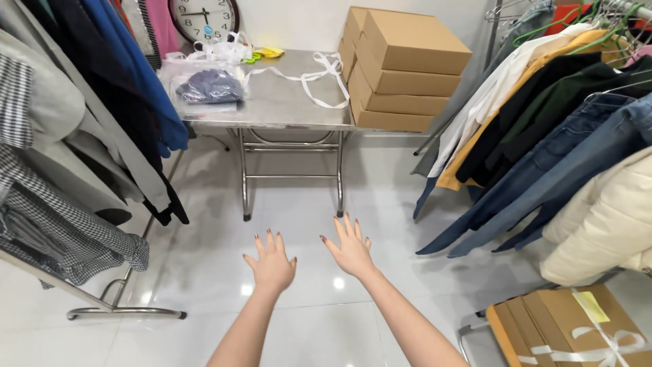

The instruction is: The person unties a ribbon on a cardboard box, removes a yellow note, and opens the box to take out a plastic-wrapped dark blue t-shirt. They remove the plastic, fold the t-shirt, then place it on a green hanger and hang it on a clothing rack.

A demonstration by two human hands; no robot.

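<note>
Overall, we record, largest first:
Garment racks: hung clothes (pixel 543 136) flank both sides.
Metal table (pixel 285 102): ahead, well apart from our hands.
Cardboard boxes (pixel 401 68): stacked on it (right end).
Left hand (pixel 272 261): fingers spread, holding nothing.
Right hand (pixel 351 248): likewise spread, empty.

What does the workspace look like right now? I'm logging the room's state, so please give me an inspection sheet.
Surface: steel folding table on a glossy white tiled floor.
Job's things: left hand and right hand both open, fingers spread, held over the floor, holding nothing.
Clutter: bagged dark garment, white straps, stacked cardboard boxes on the table; more flat boxes lower right.
Hands: empty, apart from each other.
Cables: nothing seen.
Surroundings: clothes rack of shirts on the left, rack of jeans and jackets on the right, wall clock behind.
</note>
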